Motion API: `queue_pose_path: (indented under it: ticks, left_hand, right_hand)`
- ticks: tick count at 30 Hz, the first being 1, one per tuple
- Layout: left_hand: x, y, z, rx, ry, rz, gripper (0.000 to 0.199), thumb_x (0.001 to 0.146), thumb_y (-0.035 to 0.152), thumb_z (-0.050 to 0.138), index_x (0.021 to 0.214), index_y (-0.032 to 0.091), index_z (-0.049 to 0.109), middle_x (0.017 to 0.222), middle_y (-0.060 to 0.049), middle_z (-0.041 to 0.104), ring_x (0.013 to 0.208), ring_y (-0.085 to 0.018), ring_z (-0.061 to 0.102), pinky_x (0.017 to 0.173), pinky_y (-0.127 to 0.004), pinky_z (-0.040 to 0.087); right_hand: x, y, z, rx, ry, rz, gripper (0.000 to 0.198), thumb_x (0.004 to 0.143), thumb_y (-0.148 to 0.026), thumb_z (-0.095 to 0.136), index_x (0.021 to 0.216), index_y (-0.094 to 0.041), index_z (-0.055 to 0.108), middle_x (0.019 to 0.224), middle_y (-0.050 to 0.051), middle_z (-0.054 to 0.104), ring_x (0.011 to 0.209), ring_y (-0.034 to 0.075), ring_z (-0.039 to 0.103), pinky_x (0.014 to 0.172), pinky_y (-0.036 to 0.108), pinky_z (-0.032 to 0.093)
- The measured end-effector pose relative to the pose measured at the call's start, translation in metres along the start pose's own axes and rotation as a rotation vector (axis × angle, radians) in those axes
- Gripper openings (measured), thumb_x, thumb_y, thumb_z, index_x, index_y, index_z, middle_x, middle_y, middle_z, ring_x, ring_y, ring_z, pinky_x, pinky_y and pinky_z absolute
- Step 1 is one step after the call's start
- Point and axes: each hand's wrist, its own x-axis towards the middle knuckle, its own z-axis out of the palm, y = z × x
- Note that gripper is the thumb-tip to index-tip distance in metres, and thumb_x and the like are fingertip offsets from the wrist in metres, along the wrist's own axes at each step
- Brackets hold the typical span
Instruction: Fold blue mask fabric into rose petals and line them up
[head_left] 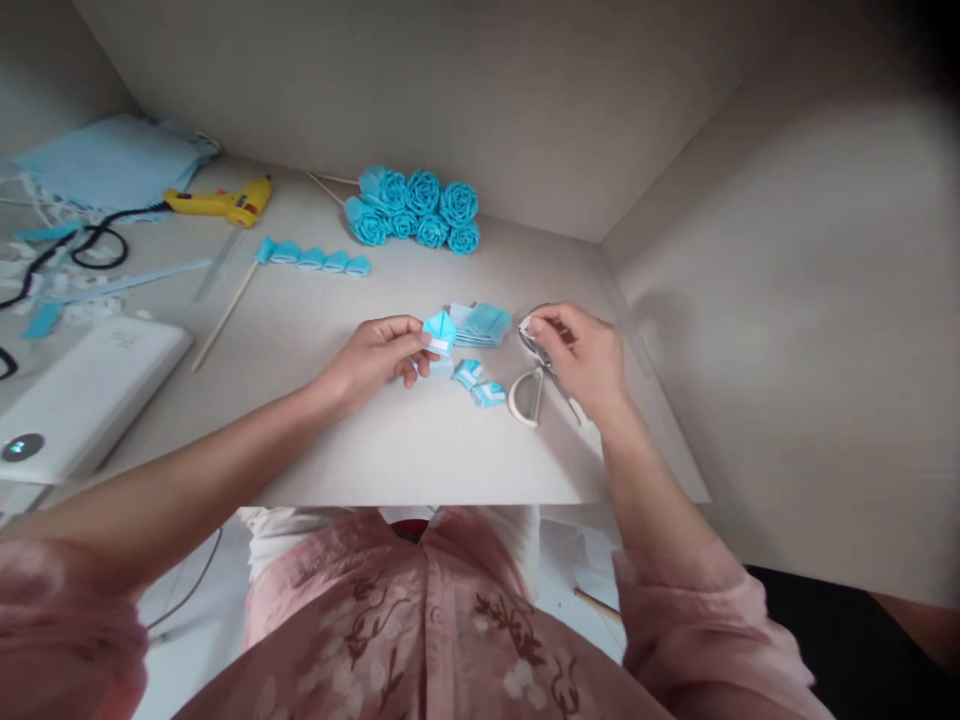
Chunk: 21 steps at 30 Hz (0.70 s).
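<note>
Power bank: [97,395] at your near left, well apart from both hands.
Scissors: [514,400] below your right hand, a pale handle loop toward you.
Loose folds: [489,394] two, on the table, just right of your left hand.
Fold: [439,327] raised in your left hand, point up, white band across its lower part.
Fold, handling (judged): very light, soft, thin, easily creased; hold by the lower edge, pressing lightly, point left free.
Left hand: [386,350] thumb and fingers closed, pinching the fold's lower left side.
Right hand: [581,355] fingertips drawn near together at a white bit [525,325], beside a round thing, perhaps a tape roll; you cannot tell here whether they pinch it.
Stack: [484,325] blue squares, just behind the fold, between your hands.
Petal strip: [310,259] farther left, at the top of a stick [225,315].
Glue gun: [225,203] yellow, far left.
Roses: [424,192] blue cluster near the back wall.
</note>
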Motion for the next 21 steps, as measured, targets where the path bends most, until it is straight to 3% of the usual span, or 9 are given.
queue_pose_path:
  ticks: [3,6,10,13,18,21]
  left_hand:
    - [-0.002,0.001,0.001,-0.004,-0.067,-0.035,0.026,0.077,0.038,0.072,0.076,0.014,0.062,0.076,-0.007,0.072,0.055,-0.011,0.061,0.046,-0.020,0.041]
    - [-0.003,0.000,-0.001,-0.002,-0.103,-0.030,0.026,0.079,0.039,0.070,0.080,0.013,0.065,0.079,-0.008,0.074,0.058,-0.012,0.064,0.046,-0.021,0.043]
    - [-0.003,0.001,0.000,-0.002,-0.105,-0.028,0.023,0.081,0.035,0.068,0.082,0.012,0.067,0.083,-0.009,0.075,0.058,-0.012,0.064,0.047,-0.020,0.044]
    - [-0.004,0.003,0.002,0.002,-0.107,-0.036,0.021,0.081,0.034,0.067,0.079,0.012,0.066,0.081,-0.009,0.075,0.057,-0.011,0.062,0.047,-0.020,0.044]
    - [-0.004,0.004,0.003,0.002,-0.116,-0.082,0.018,0.080,0.031,0.066,0.076,0.014,0.067,0.067,-0.005,0.070,0.053,-0.010,0.059,0.045,-0.019,0.042]
    - [-0.003,0.002,0.002,-0.015,-0.118,-0.071,0.018,0.081,0.030,0.066,0.076,0.013,0.067,0.064,-0.004,0.068,0.053,-0.010,0.059,0.045,-0.019,0.041]
  right_hand:
    - [0.009,-0.032,0.006,0.047,-0.040,-0.292,0.020,0.096,-0.033,0.054,0.091,-0.023,0.070,0.086,0.003,0.073,0.079,0.017,0.066,0.071,0.032,0.051]
    - [0.016,-0.044,0.020,0.042,-0.001,-0.469,0.019,0.097,-0.030,0.053,0.093,-0.024,0.071,0.087,0.004,0.071,0.083,0.018,0.064,0.077,0.036,0.050]
    - [0.012,-0.037,0.042,-0.014,0.137,-0.551,0.016,0.096,-0.027,0.054,0.095,-0.025,0.070,0.085,0.004,0.069,0.081,0.020,0.061,0.075,0.037,0.048]
    - [0.003,-0.031,0.051,-0.038,0.152,-0.580,0.017,0.095,-0.026,0.054,0.094,-0.027,0.071,0.085,0.004,0.068,0.079,0.020,0.059,0.072,0.037,0.046]
    - [-0.003,-0.031,0.052,-0.094,0.194,-0.542,0.018,0.095,-0.027,0.054,0.091,-0.028,0.071,0.082,0.004,0.067,0.078,0.020,0.059,0.072,0.038,0.047]
    - [-0.001,-0.032,0.052,-0.157,0.258,-0.623,0.017,0.094,-0.023,0.055,0.092,-0.027,0.072,0.082,0.004,0.068,0.077,0.019,0.059,0.070,0.035,0.049]
